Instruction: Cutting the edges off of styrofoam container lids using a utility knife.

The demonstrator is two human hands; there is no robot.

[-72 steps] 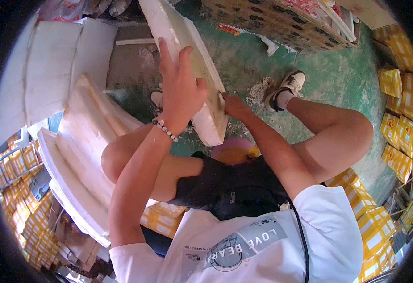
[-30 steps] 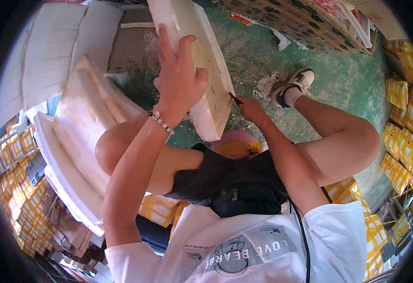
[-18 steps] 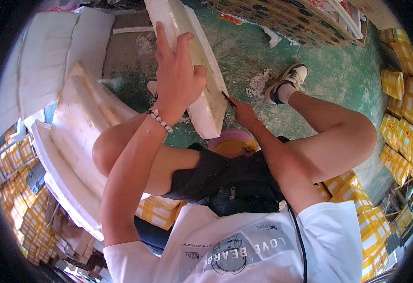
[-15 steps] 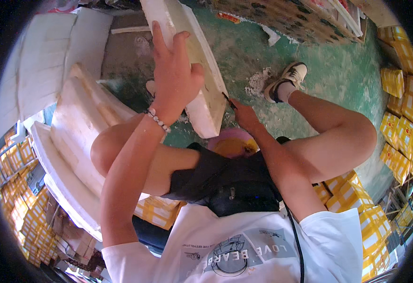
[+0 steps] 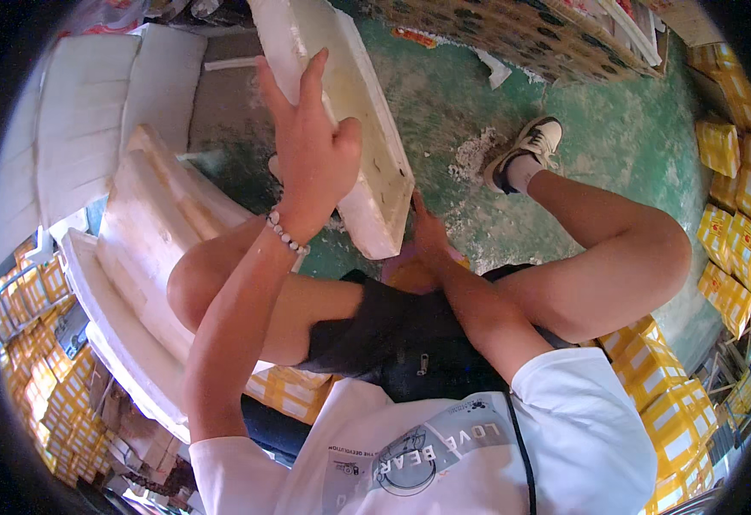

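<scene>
My left hand (image 5: 311,159) presses flat against a white foam slab (image 5: 349,129) tilted over my knees. My right hand (image 5: 427,236) touches its lower corner. Foam pieces (image 5: 148,249) lean left; yellow boxes (image 5: 735,215) lie right.

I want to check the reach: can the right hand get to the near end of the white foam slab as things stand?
Probably yes. The right hand is already at the near end of the foam slab, with nothing between them, while the left hand lies flat on its top face.
</scene>
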